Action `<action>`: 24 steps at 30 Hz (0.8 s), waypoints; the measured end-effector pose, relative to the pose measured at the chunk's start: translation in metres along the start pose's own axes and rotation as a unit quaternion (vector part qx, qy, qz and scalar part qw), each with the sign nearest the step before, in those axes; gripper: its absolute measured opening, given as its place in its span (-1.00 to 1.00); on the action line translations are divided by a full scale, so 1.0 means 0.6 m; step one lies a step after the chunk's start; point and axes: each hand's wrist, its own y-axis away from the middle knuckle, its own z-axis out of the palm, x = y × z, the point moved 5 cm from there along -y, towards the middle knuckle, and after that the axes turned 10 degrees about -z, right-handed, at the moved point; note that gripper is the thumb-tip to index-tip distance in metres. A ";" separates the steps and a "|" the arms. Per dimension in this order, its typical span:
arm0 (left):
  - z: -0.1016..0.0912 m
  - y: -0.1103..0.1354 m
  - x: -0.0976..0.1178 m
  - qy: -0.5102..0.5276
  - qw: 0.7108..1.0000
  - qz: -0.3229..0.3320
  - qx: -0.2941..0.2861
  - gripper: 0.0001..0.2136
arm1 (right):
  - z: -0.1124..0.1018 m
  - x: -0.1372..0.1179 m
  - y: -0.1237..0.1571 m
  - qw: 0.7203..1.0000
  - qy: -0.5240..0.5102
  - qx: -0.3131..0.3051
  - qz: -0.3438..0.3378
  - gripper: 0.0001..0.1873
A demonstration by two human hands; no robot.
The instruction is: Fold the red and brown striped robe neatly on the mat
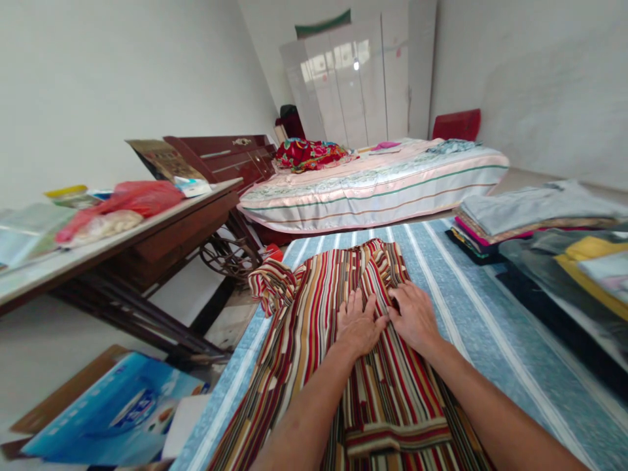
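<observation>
A long-sleeved shirt point(309, 320) with red, tan, black and cream stripes lies spread on the blue striped bed cover point(456, 294). One sleeve is folded in over its body, with the cuff point(400, 439) toward me. The other sleeve point(272, 284) is bunched out at the left. My left hand point(357, 324) rests flat on the middle of the shirt, fingers spread. Close beside it, my right hand point(416, 314) has its fingers curled on the fabric near the shirt's right edge. Its fingertips are partly hidden.
Stacks of folded clothes point(540, 209) lie at the right of the bed. A sewing-machine table point(147, 229) holding a red plastic bag point(142, 199) stands at the left, above a blue carton point(118, 412). Farther back are another bed point(373, 190) and a white wardrobe point(343, 85).
</observation>
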 end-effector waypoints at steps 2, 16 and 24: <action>0.003 -0.001 0.001 -0.011 1.000 -0.004 -0.002 -0.41 | -0.006 -0.013 -0.002 0.999 0.000 0.010 -0.051 -0.76; -0.036 -0.021 0.024 0.030 0.999 0.022 -0.003 -0.42 | -0.020 0.008 -0.012 0.985 -0.168 0.043 -0.009 -0.75; -0.007 -0.049 0.057 0.015 0.999 0.029 -0.011 -0.39 | -0.011 0.076 -0.006 0.954 -0.244 0.104 0.137 -0.68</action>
